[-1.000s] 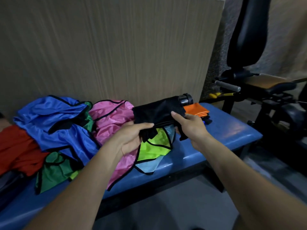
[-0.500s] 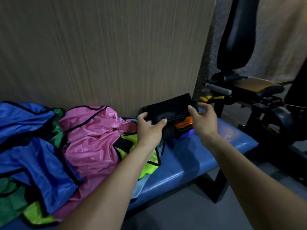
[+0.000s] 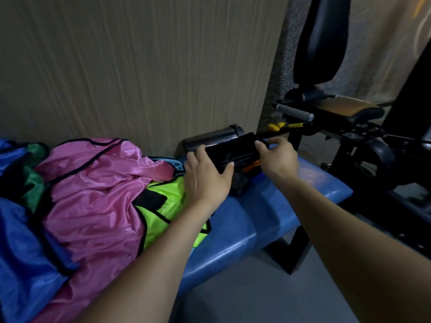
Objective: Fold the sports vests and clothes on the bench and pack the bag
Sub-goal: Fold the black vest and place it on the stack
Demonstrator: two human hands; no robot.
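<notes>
Now both hands on folded black garment [image 3: 233, 151], far right tabletop [image 3: 256, 220]: left hand [image 3: 206, 176] fingers grip left end, right hand [image 3: 277, 158] grips right end. Long axis left-right, right end tilted farther. Black cylinder [image 3: 213, 138] just behind.

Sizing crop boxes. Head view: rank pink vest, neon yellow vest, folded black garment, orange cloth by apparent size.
1. pink vest
2. neon yellow vest, partly hidden by the left forearm
3. folded black garment, held by both hands
4. orange cloth, only a sliver showing beneath it
</notes>
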